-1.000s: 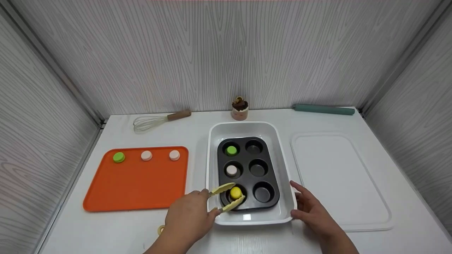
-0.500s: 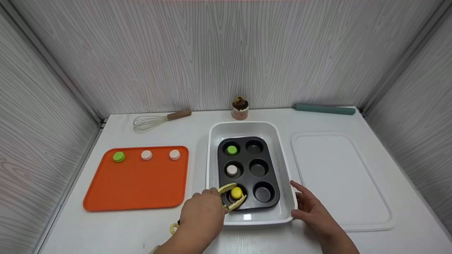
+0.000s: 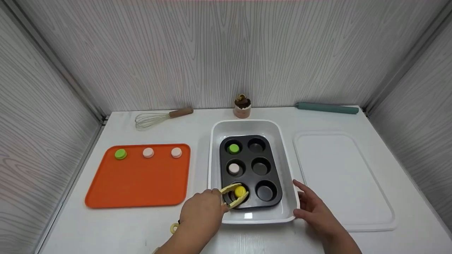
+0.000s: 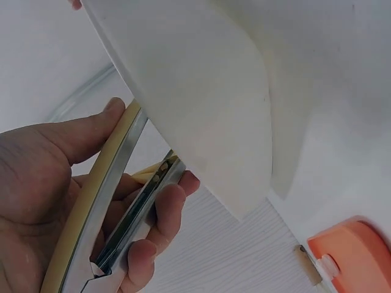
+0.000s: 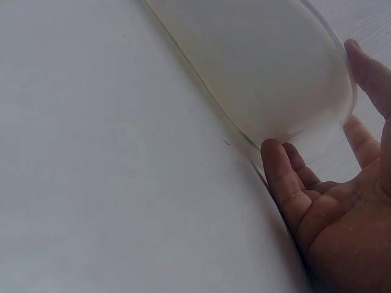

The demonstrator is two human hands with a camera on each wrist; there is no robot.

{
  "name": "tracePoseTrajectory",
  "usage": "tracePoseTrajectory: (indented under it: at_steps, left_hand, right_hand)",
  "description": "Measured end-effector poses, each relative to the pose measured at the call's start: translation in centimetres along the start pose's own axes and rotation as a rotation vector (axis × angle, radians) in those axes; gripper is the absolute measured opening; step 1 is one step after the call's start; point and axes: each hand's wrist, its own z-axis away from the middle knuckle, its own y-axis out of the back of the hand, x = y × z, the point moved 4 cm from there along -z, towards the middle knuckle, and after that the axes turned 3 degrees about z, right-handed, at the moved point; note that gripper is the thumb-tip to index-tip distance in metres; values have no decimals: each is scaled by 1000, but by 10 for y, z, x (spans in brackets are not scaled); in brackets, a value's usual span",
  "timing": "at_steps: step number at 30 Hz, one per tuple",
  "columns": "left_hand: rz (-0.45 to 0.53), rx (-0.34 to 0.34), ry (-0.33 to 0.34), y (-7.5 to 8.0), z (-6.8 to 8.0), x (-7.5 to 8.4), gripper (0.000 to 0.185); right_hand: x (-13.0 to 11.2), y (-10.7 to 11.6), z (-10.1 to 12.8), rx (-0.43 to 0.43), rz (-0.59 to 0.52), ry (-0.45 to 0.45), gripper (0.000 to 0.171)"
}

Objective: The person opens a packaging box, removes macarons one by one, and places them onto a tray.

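Tongs (image 3: 233,196), gripped in the left hand (image 3: 202,214), stood apart around a yellow macaron (image 3: 240,191) in the near-left cup of the six-cup pan (image 3: 251,168), inside the white dish (image 3: 287,211). Right hand (image 3: 314,210), fingers (image 5: 282,177) relaxed, touched the dish's corner. White tabletop (image 3: 106,229), grey wood-grain walls. Only the head view showed three macarons on the orange tray (image 3: 137,183) and three in the pan; the left wrist view showed fingers (image 4: 168,210) curled round the tongs.

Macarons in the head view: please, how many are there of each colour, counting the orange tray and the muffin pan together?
Green macarons: 2
Pink macarons: 3
Yellow macaron: 1
Total: 6
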Motion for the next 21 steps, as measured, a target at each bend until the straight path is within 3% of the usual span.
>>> tracePoseTrajectory:
  at_steps: [10, 16, 21]
  left_hand:
    - [84, -76, 100, -2, 1, -14, 51]
    - [188, -10, 124, 4, 7, -26, 50]
    - [280, 60, 177, 19, 14, -37, 46]
  right_hand:
    - [0, -1, -2, -19, 0, 22, 87]
    - [0, 0, -2, -16, 2, -4, 87]
    - [0, 0, -1, -23, -11, 12, 86]
